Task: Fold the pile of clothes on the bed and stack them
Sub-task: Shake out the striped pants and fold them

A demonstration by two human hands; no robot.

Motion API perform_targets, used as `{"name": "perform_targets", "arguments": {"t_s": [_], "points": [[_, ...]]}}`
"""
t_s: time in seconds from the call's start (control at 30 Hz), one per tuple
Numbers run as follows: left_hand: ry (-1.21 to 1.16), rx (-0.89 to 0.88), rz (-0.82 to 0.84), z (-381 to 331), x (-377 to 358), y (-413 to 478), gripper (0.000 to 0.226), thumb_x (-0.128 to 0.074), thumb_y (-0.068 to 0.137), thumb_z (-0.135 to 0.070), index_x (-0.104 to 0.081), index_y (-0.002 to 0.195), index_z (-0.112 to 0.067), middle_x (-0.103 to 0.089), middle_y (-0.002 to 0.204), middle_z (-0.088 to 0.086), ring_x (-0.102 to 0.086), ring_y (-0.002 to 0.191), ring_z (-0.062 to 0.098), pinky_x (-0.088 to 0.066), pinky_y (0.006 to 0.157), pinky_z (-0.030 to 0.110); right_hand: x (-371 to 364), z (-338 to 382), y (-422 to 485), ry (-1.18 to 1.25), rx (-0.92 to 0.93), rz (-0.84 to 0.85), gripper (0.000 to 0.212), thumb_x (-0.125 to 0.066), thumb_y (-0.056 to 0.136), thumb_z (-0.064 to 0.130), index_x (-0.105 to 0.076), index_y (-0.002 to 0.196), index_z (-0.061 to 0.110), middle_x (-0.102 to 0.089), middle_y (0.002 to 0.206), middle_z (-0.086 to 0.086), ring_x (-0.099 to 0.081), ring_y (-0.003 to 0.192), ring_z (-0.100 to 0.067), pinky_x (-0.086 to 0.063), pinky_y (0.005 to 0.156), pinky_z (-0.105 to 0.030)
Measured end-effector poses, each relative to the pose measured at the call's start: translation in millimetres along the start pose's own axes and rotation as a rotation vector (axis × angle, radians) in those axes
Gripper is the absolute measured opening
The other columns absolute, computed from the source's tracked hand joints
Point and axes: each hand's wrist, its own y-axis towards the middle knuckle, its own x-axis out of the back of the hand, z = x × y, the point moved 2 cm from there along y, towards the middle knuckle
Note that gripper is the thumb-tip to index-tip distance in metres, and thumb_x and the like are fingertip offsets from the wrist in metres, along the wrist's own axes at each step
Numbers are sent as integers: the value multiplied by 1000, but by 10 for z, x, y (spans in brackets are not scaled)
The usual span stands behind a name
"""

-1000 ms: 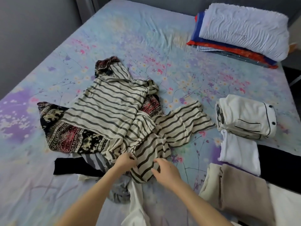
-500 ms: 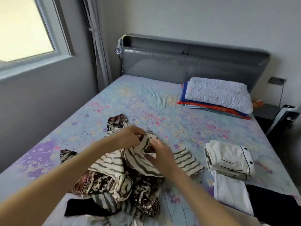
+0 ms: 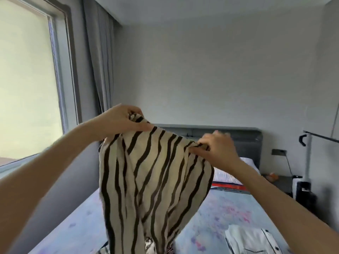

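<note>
Room: bed (image 3: 229, 213), lower frame.
Left hand (image 3: 124, 120): fingers pinching striped garment (image 3: 152, 180), centre.
Right hand (image 3: 214, 147): pinching its other top corner.

I see the garment (image 3: 152, 180) hanging over the bed (image 3: 220, 213), window (image 3: 27, 79) left, pillow (image 3: 226, 175) behind, folded clothes (image 3: 251, 239) on it at right.

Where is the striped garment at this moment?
Head view, centre: the striped garment hangs above the bed, its top edge pinched by the left hand and the right hand, before the grey headboard.
</note>
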Motion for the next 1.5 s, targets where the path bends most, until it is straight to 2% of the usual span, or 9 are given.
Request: {"name": "perform_targets", "arguments": {"t_s": [0.2, 0.3, 0.4, 0.73, 1.0, 1.1, 1.2, 1.37, 1.5], "points": [[407, -99, -365, -205, 49, 184, 27, -59, 88, -43, -61, 81, -17, -61, 75, -1, -57, 73, 17, -47, 66, 30, 820, 141, 76, 515, -184, 249, 34, -60, 85, 49, -65, 84, 15, -63, 81, 5, -59, 75, -8, -49, 69, -26], [427, -84, -430, -231, -191, 238, 26, -56, 90, -35, -60, 81, -11, -61, 74, 3, -58, 74, 23, -48, 65, 33, 964, 241, -26, 872, -270, 455, 23, -62, 91, 22, -65, 114, 27, -67, 113, 3, -66, 101, -11, -55, 83, -24], [403, -64, -411, -275, -449, 259, 22, -54, 89, -28, -56, 82, -7, -60, 73, 7, -58, 72, 26, -48, 62, 33, 1028, 344, -145, 1204, -340, 528, 26, -53, 90, 0, -72, 105, 10, -71, 96, -10, -68, 79, -18, -56, 69, -21], [-156, -107, -238, -534, -853, 55, 17, -63, 86, -31, -57, 99, -22, -49, 61, -6, -44, 53, 8, -30, 45, 15, 827, 510, -292, 1490, -830, -5, 23, -49, 89, -4, -66, 75, 3, -63, 60, -9, -61, 47, -11, -50, 43, -21], [-575, -57, 184, -686, -1048, -163, 64, -48, 70, -73, -55, 115, -28, -61, 109, -6, -59, 102, 11, -46, 93, 32, 789, 659, -363, 1261, -789, -2, 13, -60, 88, 3, -69, 92, -6, -71, 77, -17, -70, 63, -21, -58, 56, -30], [-463, -123, 275, -643, -1072, -206, 59, -82, 67, -38, -50, 117, -36, -63, 100, -3, -63, 90, 10, -53, 81, 28, 816, 653, -377, 1205, -776, 85, 19, -57, 92, 9, -68, 95, -5, -72, 86, -18, -71, 71, -23, -58, 63, -32], [-450, -112, 278, -575, -1125, -199, 60, -77, 70, -3, -51, 115, -32, -62, 99, 4, -61, 84, 15, -53, 79, 30, 833, 675, -417, 1097, -707, 227, 34, -44, 101, 22, -65, 98, -4, -72, 83, -19, -69, 68, -23, -57, 62, -30], [-590, -63, 289, -433, -1029, -143, 50, -67, 74, 10, -58, 106, -27, -58, 105, 15, -60, 91, 27, -54, 83, 38, 1012, 471, -529, 273, -370, 492, 55, -31, 88, 66, -60, 78, 21, -55, 49, 0, -47, 39, -8, -45, 59, -27], [-519, -92, 358, -409, -1001, -104, 51, -67, 73, 14, -58, 106, -24, -59, 98, 7, -60, 90, 23, -54, 78, 32, 1095, 419, -554, -47, -187, 699, 31, -53, 83, 65, -60, 91, 36, -68, 79, 6, -63, 67, -10, -50, 63, -28]]}}
